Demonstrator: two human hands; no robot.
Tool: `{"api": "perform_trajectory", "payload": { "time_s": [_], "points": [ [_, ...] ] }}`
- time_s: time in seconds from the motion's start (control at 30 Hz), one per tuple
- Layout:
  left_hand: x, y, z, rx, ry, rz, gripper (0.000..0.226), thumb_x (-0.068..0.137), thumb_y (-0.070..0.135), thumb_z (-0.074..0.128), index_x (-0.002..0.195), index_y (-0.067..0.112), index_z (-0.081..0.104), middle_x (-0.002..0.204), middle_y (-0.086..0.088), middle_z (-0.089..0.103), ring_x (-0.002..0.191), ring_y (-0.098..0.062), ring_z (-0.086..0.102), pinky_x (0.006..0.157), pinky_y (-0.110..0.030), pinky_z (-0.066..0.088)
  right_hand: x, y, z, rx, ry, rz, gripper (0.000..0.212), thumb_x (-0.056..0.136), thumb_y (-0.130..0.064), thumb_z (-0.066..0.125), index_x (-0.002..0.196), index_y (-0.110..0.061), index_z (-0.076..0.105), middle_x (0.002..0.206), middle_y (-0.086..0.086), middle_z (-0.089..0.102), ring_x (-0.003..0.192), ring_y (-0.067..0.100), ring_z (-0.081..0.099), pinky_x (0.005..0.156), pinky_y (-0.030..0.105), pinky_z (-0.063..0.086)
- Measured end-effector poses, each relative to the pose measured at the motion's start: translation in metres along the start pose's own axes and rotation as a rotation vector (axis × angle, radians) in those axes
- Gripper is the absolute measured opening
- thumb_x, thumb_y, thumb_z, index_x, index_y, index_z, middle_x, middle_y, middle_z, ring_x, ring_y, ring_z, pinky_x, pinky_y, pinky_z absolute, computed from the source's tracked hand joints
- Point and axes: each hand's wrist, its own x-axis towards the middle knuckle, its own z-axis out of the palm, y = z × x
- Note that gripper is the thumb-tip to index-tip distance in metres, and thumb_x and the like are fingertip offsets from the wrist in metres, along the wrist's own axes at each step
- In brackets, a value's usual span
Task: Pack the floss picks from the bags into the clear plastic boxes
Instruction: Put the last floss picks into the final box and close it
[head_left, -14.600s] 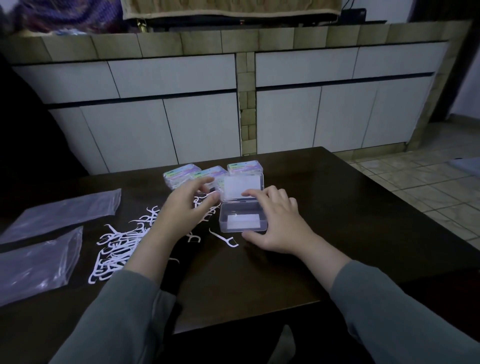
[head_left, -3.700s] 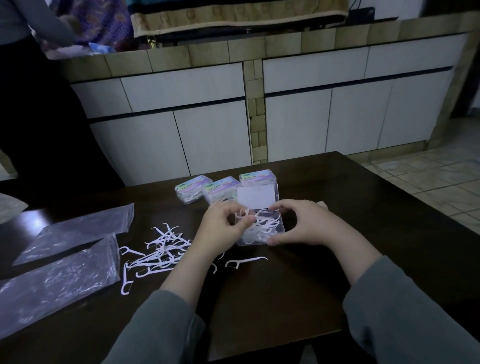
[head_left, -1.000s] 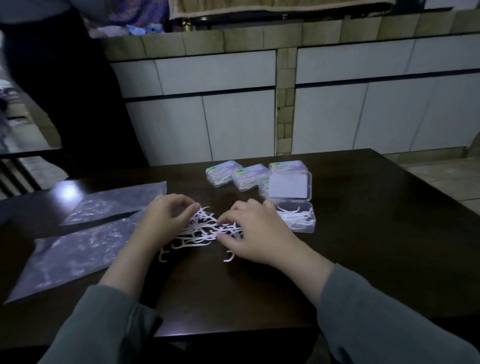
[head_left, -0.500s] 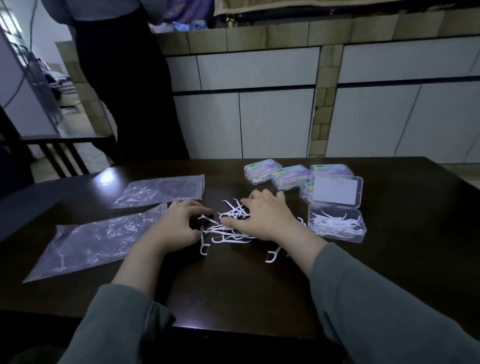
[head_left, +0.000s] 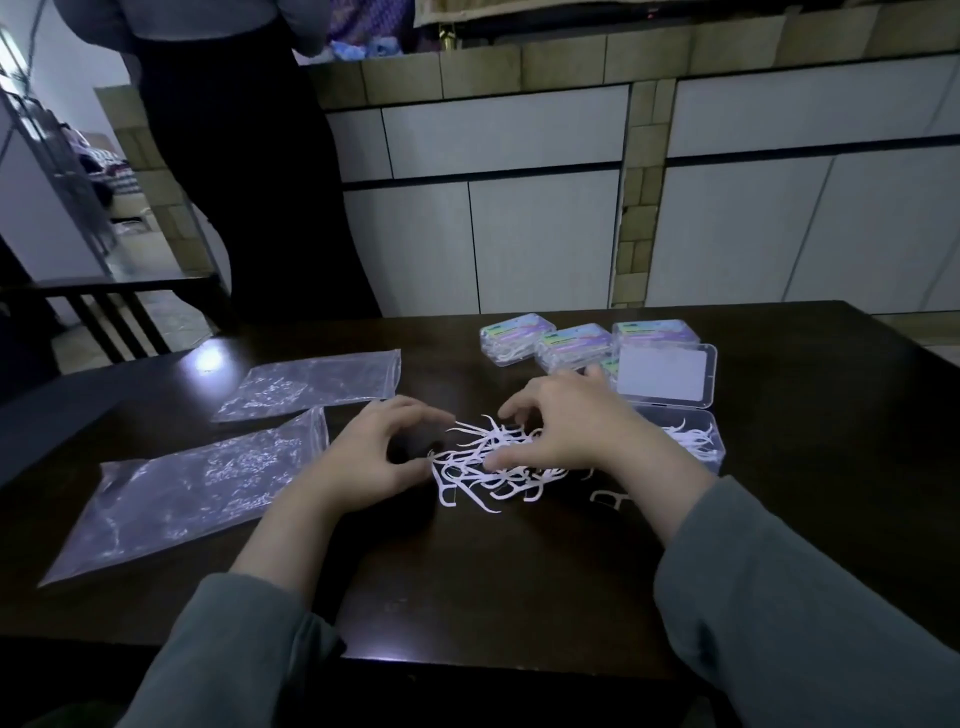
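Dim light; much detail lost. Right hand (head_left: 576, 421) covers the right part of the loose floss picks (head_left: 483, 462) and the near left corner of the open clear box (head_left: 685, 441), so whether its fingertips pinch any pick cannot be told. Second person (head_left: 244, 156) stands at the far left, cut off above the waist by the frame top. Labels on the three closed boxes (head_left: 566, 343) too small to read. Left hand (head_left: 374, 457) rests on the dark table (head_left: 467, 582) just left of the pile, fingers curled into a claw with thumb and forefinger near the outermost picks; it appears to hold nothing, grip uncertain. Right hand arches palm-down over the pile, fingers bent and spread, thumb low against the picks. Both forearms in grey sleeves reach in from the near edge. Picks lie heaped between the hands; one stray pick (head_left: 610, 500) sits under the right wrist; a few picks already lie in the open box, its lid propped up behind. Two flat plastic bags (head_left: 197, 483) lie to the left. Against half a second ago: hands much as they were, pile drawn slightly tighter, view shifted little.
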Motion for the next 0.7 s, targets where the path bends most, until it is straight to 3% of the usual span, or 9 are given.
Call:
{"api": "perform_trajectory", "payload": {
  "time_s": [0.07, 0.13, 0.2, 0.27, 0.37, 0.53, 0.7],
  "points": [
    [0.002, 0.002, 0.002, 0.070, -0.083, 0.011, 0.072, 0.058, 0.047, 0.049, 0.130, 0.041, 0.050, 0.136, 0.015, 0.044, 0.117, -0.011, 0.039, 0.100, -0.027, 0.034, -0.003, 0.005, -0.001, -0.073, -0.098, 0.026, 0.093, 0.055, -0.089, 0.059, 0.131, -0.034, 0.057, 0.123, -0.011, 0.059, 0.121, 0.017, 0.042, 0.104, 0.043, 0.022],
    [0.005, 0.006, 0.007, 0.128, -0.111, 0.023, 0.077, 0.061, 0.038, 0.050, 0.138, 0.036, 0.045, 0.141, 0.014, 0.041, 0.113, -0.014, 0.036, 0.098, -0.026, 0.033, -0.003, 0.008, 0.003, -0.084, -0.161, 0.036, 0.104, 0.045, -0.093, 0.057, 0.133, -0.038, 0.054, 0.130, -0.010, 0.054, 0.123, 0.020, 0.039, 0.105, 0.044, 0.022],
    [0.007, 0.009, 0.011, 0.151, -0.096, 0.038, 0.076, 0.067, 0.033, 0.050, 0.142, 0.032, 0.042, 0.144, 0.013, 0.041, 0.110, -0.014, 0.036, 0.096, -0.026, 0.033, -0.004, 0.008, 0.004, -0.046, -0.145, 0.024, 0.091, 0.051, -0.090, 0.058, 0.128, -0.042, 0.057, 0.128, -0.013, 0.055, 0.120, 0.019, 0.040, 0.097, 0.040, 0.025],
    [0.009, 0.012, 0.013, 0.168, -0.097, 0.043, 0.076, 0.070, 0.035, 0.049, 0.145, 0.030, 0.039, 0.146, 0.013, 0.040, 0.110, -0.013, 0.034, 0.098, -0.027, 0.033, -0.006, 0.006, 0.003, -0.018, -0.085, -0.016, 0.060, 0.070, -0.073, 0.065, 0.120, -0.041, 0.062, 0.119, -0.019, 0.060, 0.117, 0.011, 0.042, 0.090, 0.035, 0.021],
    [0.011, 0.017, 0.018, 0.187, -0.093, 0.066, 0.069, 0.076, 0.036, 0.049, 0.145, 0.029, 0.041, 0.141, 0.013, 0.044, 0.107, -0.010, 0.034, 0.100, -0.027, 0.033, -0.009, 0.002, 0.000, 0.024, -0.028, -0.025, 0.035, 0.082, -0.056, 0.066, 0.112, -0.037, 0.067, 0.113, -0.018, 0.066, 0.112, 0.008, 0.049, 0.093, 0.035, 0.019],
    [0.015, 0.016, 0.022, 0.253, 0.049, 0.108, 0.041, 0.088, 0.028, 0.064, 0.128, 0.032, 0.060, 0.114, 0.017, 0.055, 0.098, -0.005, 0.038, 0.093, -0.024, 0.039, -0.012, 0.003, 0.000, -0.020, 0.010, 0.017, 0.031, 0.088, -0.048, 0.064, 0.114, -0.033, 0.069, 0.115, -0.012, 0.068, 0.114, 0.011, 0.054, 0.108, 0.041, 0.015],
    [0.015, 0.020, 0.021, 0.267, 0.112, 0.127, 0.022, 0.087, 0.029, 0.067, 0.109, 0.032, 0.071, 0.101, 0.015, 0.066, 0.089, -0.007, 0.044, 0.081, -0.029, 0.046, -0.012, 0.004, -0.001, -0.068, 0.020, 0.066, 0.030, 0.090, -0.048, 0.062, 0.115, -0.033, 0.068, 0.115, -0.009, 0.068, 0.116, 0.013, 0.053, 0.109, 0.040, 0.017]
  ]
}}
